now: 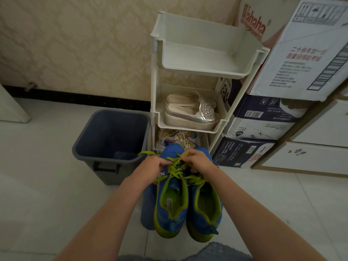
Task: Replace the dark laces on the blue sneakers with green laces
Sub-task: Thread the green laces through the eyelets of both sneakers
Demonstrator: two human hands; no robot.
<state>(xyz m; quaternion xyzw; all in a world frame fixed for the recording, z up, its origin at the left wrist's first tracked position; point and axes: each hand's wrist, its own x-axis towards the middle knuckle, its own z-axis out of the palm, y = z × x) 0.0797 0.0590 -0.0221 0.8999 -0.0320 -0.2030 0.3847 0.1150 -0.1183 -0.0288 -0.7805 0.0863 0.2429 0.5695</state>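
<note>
The pale tiled floor (47, 194) fills most of the room in front of the person. Along the right wall stands a pile of cardboard boxes (305, 53). Just beside them is a white plastic shelf rack (197, 31), and on its middle shelf lies a pair of silver platform slippers (190, 113). To the left of the rack, touching it or nearly so, stands a grey-blue waste bin (79, 147).

In front of the rack, between the person's forearms, the two blue sneakers are side by side with toes toward the rack: the left sneaker (170, 210) and the right sneaker (204, 210). Both show yellow-green lining.

The left hand (152, 168) and the right hand (199, 161) meet over the front part of the left sneaker. The fingers of both are curled and pinch the green lace (175, 170), which crosses there through the eyelets. One loose end (146, 153) sticks out to the left above the left hand.
</note>
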